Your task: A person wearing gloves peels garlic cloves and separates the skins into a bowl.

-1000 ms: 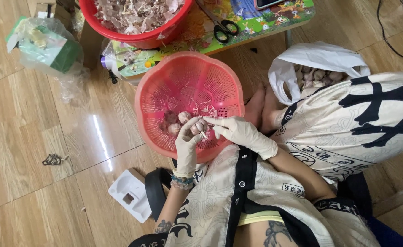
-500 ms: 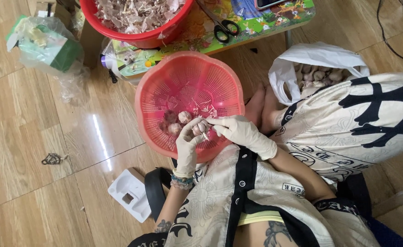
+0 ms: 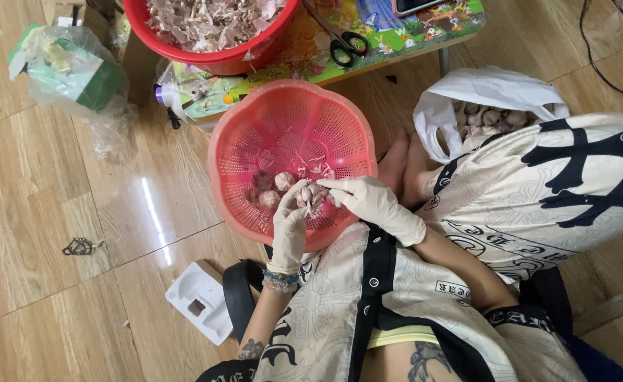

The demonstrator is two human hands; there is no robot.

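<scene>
Far left on the wood floor: clear plastic bag [image 3: 71, 71] with a green box inside, and a small dark metal trinket [image 3: 79, 246] lower down. White plastic tray [image 3: 200, 301] sits near the person's left knee.

Top centre: red tub [image 3: 212, 32] full of dry papery skins, partly on a colourful low table [image 3: 368, 35], black scissors [image 3: 345, 44] beside it.

Centre: pink perforated basket [image 3: 290, 152] on the floor, a few garlic cloves [image 3: 272, 187] loose in the bottom.

Left hand [image 3: 290, 223], white glove, fingers closed around a garlic piece [image 3: 310, 198] held just over the basket's near side. Right hand [image 3: 371, 201], also gloved, pinches narrow at the same piece from the right, fingertips touching it. Both hands are on it, not spread.

Handling call: garlic is light, small and firm; it won't crush under a fingertip pinch. The skin is thin, brittle and flaky, so it tears rather than peeling in one sheet. Gloves probably cut the feel, and a bare clove likely gets slick. Best hold looks like the body in the left fingers, right working at the tip or root end.

Right: white plastic bag [image 3: 488, 106] open beside the leg, more garlic inside.
</scene>
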